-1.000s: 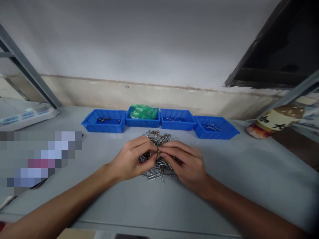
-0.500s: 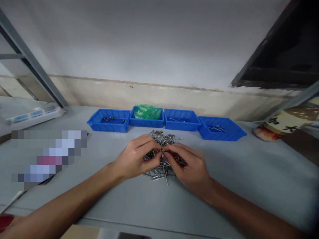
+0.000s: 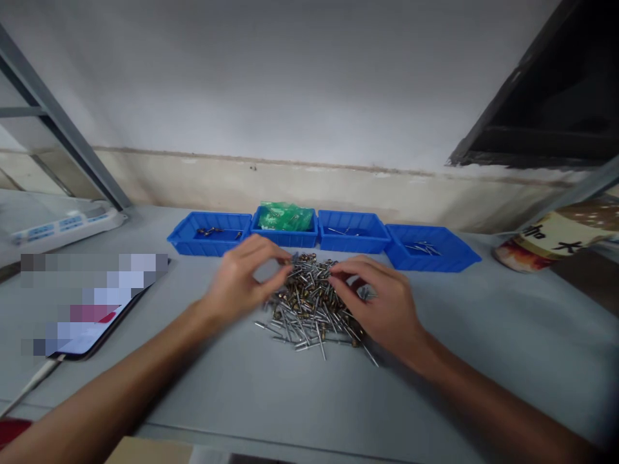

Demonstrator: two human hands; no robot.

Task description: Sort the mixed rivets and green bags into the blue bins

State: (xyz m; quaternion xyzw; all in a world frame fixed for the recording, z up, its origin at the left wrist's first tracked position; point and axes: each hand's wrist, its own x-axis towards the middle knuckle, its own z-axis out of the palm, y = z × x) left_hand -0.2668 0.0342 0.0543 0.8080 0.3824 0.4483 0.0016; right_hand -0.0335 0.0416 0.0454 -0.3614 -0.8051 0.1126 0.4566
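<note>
A heap of silver rivets and brass-coloured metal pieces (image 3: 309,309) lies on the grey table. Over its upper left edge is my left hand (image 3: 244,277), thumb and forefinger close together on something small that I cannot make out. My right hand (image 3: 380,296) is at the heap's right side, its thumb and fingertips pinched near the metal parts; what they grip is too small to tell. Behind the heap, the left blue bin (image 3: 213,245) holds a few brass-coloured pieces, and a green plastic bag (image 3: 285,217) lies in the bin beside it.
Two more blue bins, one right of centre (image 3: 353,243) and one farther right (image 3: 432,259), hold thin metal pins. A phone (image 3: 111,309) with a cable lies at left, near a white power strip (image 3: 70,225). A labelled container (image 3: 541,241) stands at right.
My hands have moved apart and slightly away from me, with the left going further left. More of the heap between them shows.
</note>
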